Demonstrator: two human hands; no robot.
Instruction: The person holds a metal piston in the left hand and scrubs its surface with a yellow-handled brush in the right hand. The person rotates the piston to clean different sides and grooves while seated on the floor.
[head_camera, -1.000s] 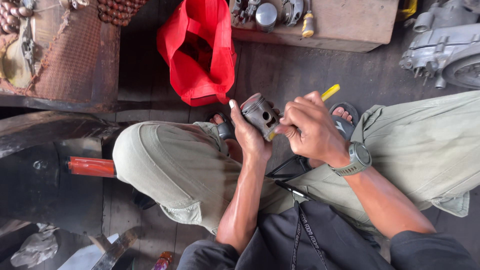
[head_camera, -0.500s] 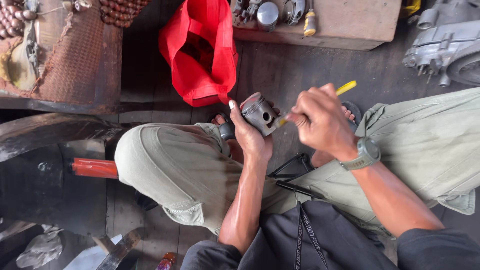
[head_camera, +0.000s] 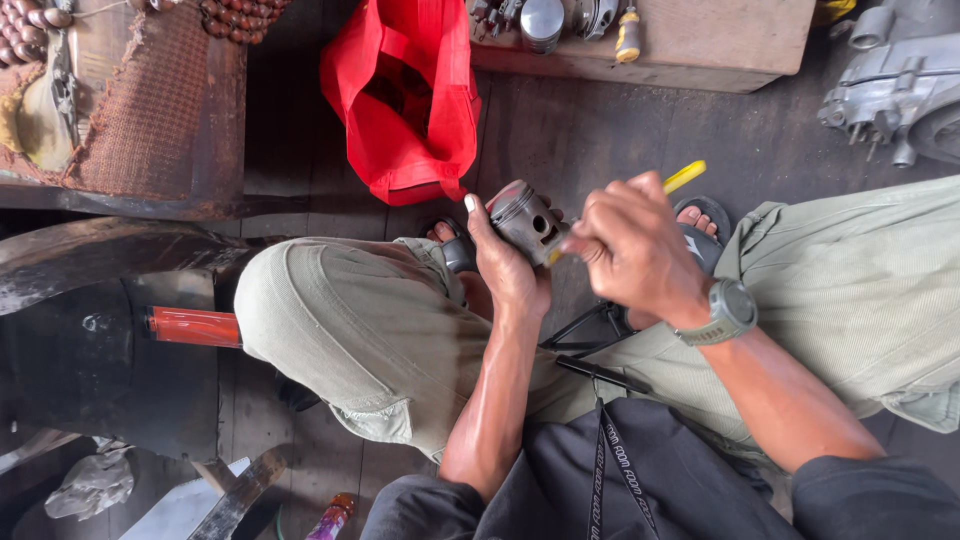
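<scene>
- The left hand (head_camera: 508, 268) was closed around a grey metal piston (head_camera: 527, 222), held above the knees.
- The right hand (head_camera: 632, 247) was clenched on a yellow-handled tool (head_camera: 683, 177), its tip at the piston's side hole.

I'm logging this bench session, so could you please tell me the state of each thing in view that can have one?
piston: held tilted in the left hand, side hole showing
yellow-handled tool: gripped in the right hand, tip at the piston
red bag: open, slumped on the floor
wristwatch: strapped on the right wrist
sandal: worn on the foot
</scene>
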